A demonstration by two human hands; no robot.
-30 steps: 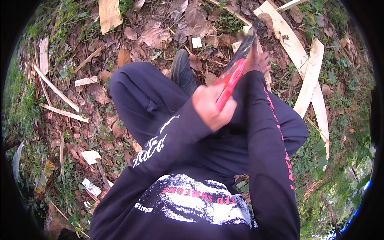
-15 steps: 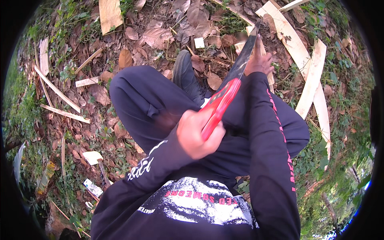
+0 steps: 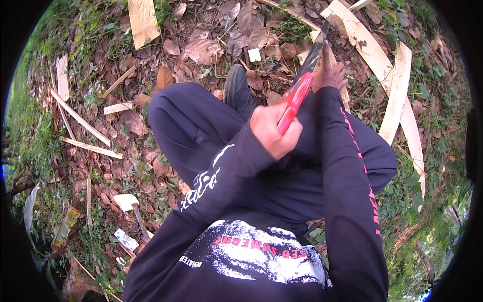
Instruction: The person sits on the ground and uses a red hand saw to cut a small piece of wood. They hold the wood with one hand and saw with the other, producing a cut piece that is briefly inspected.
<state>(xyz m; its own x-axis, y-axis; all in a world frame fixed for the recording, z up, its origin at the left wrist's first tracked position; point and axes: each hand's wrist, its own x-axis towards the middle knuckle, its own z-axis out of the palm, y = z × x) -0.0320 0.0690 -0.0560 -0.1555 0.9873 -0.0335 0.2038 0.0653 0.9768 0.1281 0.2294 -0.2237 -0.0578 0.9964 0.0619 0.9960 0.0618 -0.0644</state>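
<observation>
My left hand [image 3: 275, 132] is closed round the red handle [image 3: 296, 103] of a handsaw, out in front of my crossed legs. The saw's dark blade [image 3: 313, 56] points away from me and to the right, its far part over a pale wooden strip [image 3: 345, 96]. Beyond my right knee, my right hand [image 3: 331, 76] grips this strip close to the blade. Some of its fingers are hidden by the blade and the wood. Whether the teeth are in the wood, I cannot tell.
Long pale boards [image 3: 395, 95] lie crossed at the right. Another board [image 3: 143, 22] lies at the far left, and several thin wood strips [image 3: 80, 118] are scattered on the left. Dry leaves [image 3: 201, 49] and green plants cover the ground. My dark shoe [image 3: 237, 90] is left of the saw.
My left hand has pushed the saw forward and to the right, bringing its handle closer to my right hand. My right hand stays at the wooden strip. The whole view has shifted slightly.
</observation>
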